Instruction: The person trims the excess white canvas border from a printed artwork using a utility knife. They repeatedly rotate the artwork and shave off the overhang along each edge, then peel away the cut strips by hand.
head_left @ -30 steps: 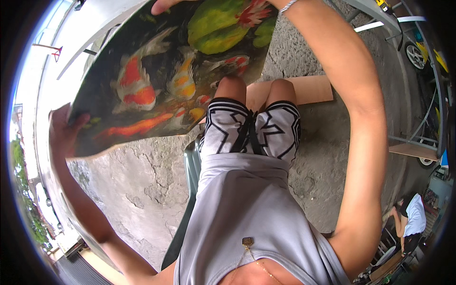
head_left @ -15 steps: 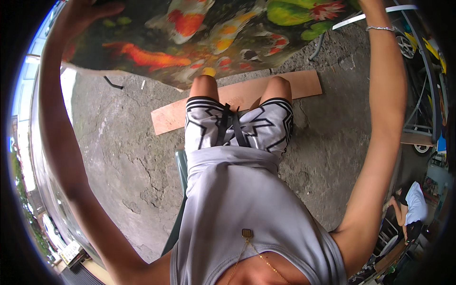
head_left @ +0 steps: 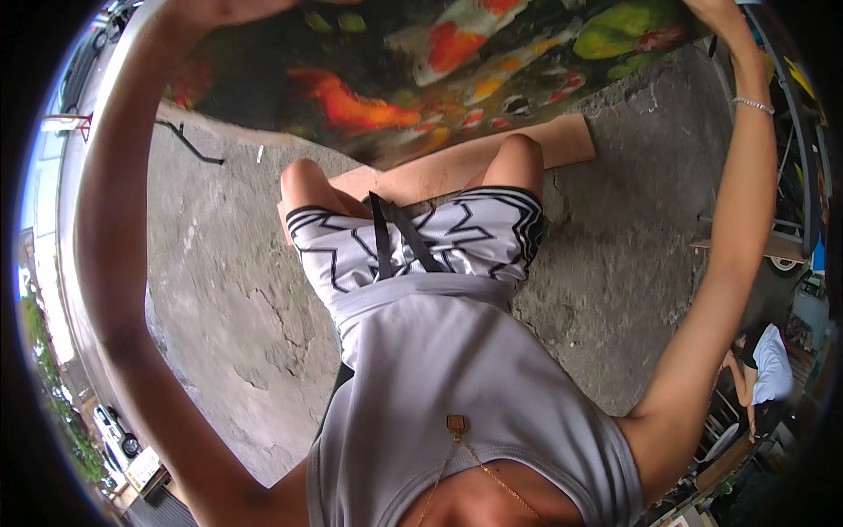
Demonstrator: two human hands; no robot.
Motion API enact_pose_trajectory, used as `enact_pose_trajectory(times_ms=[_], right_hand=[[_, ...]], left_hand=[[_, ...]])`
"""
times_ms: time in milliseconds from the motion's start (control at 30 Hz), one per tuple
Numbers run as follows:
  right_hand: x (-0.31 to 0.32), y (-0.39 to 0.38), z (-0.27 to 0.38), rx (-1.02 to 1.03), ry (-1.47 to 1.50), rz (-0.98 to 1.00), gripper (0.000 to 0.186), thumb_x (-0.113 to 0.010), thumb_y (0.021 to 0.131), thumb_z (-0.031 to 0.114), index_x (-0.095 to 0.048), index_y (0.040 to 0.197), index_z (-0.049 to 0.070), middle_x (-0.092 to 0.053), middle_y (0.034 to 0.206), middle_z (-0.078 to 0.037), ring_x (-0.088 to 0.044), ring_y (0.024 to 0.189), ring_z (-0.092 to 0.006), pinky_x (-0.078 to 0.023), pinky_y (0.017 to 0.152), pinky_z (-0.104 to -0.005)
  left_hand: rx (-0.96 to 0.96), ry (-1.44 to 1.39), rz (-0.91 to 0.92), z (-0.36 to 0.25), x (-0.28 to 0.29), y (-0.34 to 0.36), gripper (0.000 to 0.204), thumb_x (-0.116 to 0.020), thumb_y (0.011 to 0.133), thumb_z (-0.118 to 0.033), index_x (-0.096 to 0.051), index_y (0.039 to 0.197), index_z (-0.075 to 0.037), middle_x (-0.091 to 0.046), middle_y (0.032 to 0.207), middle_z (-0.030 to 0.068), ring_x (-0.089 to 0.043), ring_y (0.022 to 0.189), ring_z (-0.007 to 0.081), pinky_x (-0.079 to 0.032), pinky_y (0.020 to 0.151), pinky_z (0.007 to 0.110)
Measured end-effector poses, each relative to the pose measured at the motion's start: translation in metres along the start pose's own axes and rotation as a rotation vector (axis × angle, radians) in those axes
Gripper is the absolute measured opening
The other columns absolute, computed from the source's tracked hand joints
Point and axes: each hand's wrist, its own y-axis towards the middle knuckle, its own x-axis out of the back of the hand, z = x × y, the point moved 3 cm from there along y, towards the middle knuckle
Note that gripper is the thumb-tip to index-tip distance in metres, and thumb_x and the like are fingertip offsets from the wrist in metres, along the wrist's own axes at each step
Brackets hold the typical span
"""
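Observation:
A koi painting (head_left: 386, 75) with orange, red and white fish and green lily pads spans the upper part of the view. My left hand (head_left: 233, 9) grips it near its upper left side, with fingers reaching over the painted face; the upper edge of the view cuts the hand off. At the painting's right side is my right hand (head_left: 713, 12), holding its edge, with most fingers out of view. The painting's pale lower edge hangs tilted just beyond my knees, and its far part is outside the picture.
A reddish-brown board (head_left: 562, 145) lies on the cracked concrete floor (head_left: 228, 290) beyond my knees. A dark bent metal leg (head_left: 189, 140) shows left of the painting. Metal racks (head_left: 803, 132) stand at the right, and another person (head_left: 764, 369) is at the lower right.
The painting has shifted to the right and tilted, moving with both hands. My left hand reaches further over its face. My left knee has swung outward to the left.

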Motion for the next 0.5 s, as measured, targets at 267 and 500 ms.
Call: enact_pose_trajectory(times_ms=[267, 500], right_hand=[[-0.029, -0.019, -0.008, 0.079, 0.045, 0.067, 0.047, -0.073, 0.081, 0.04, -0.053, 0.068, -0.001, -0.046, 0.06, -0.005, -0.047, 0.061, -0.0162, -0.039, 0.057, -0.0314], [-0.037, -0.023, 0.03, 0.215, 0.077, 0.203, 0.039, -0.076, 0.076, 0.033, -0.054, 0.073, 0.001, -0.05, 0.068, -0.006, -0.047, 0.067, -0.0221, -0.039, 0.065, -0.0329]], left_hand=[[-0.125, -0.191, 0.044, -0.063, -0.004, -0.033, 0.024, -0.079, 0.067, -0.013, -0.063, 0.077, 0.003, -0.056, 0.061, 0.0117, -0.046, 0.054, 0.0133, -0.042, 0.054, 0.033], [0.002, -0.633, 0.312, -0.064, -0.025, -0.047, 0.032, -0.082, 0.072, -0.017, -0.054, 0.067, -0.002, -0.048, 0.051, -0.0006, -0.04, 0.045, 0.0047, -0.028, 0.041, 0.028]])
